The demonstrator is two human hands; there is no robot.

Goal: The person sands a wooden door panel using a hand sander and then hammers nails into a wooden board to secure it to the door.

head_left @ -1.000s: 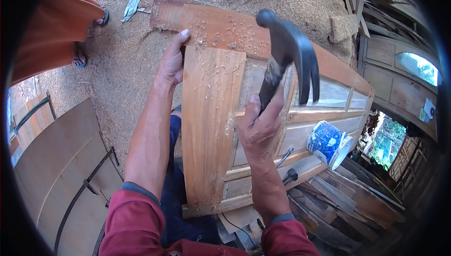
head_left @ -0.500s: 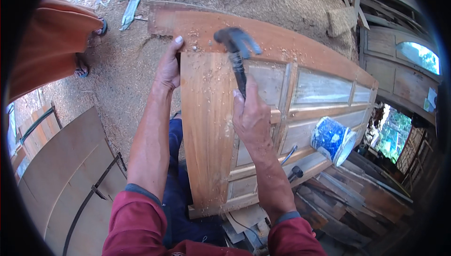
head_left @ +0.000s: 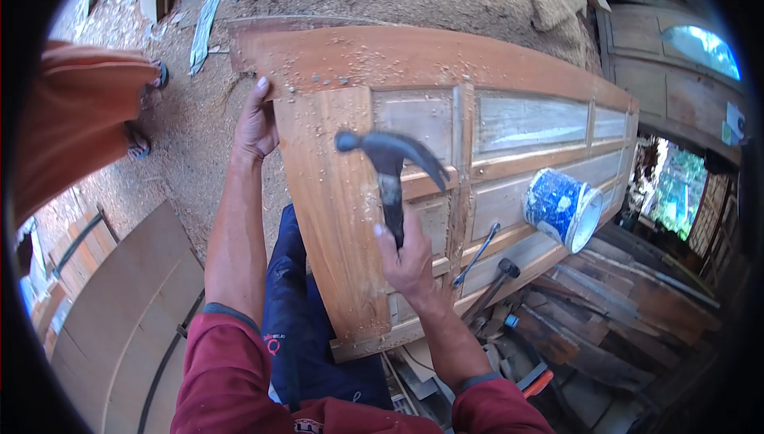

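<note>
A wooden panelled door (head_left: 334, 219) lies flat before me, strewn with wood shavings. My left hand (head_left: 259, 128) grips its left edge near the far corner, thumb up at the rim and fingers mostly hidden behind it. My right hand (head_left: 412, 263) is closed round the dark handle of a claw hammer (head_left: 386, 151). The hammer's head hangs over the door's near-left part, apart from the far rail, its claw pointing right. Several small dark spots show on the far rail near my left hand.
On the door's right part a paint-spattered blue bucket (head_left: 549, 203) lies tipped beside a wrench (head_left: 477, 255) and a mallet (head_left: 508, 268). Scrap boards (head_left: 605, 299) pile up at right. A person in orange cloth (head_left: 87, 116) stands at left. Curved panels (head_left: 127, 299) lean near my left.
My right hand has drawn the hammer back toward me and slightly left, away from the far rail. My left hand stays at the door's edge. The view has shifted a little.
</note>
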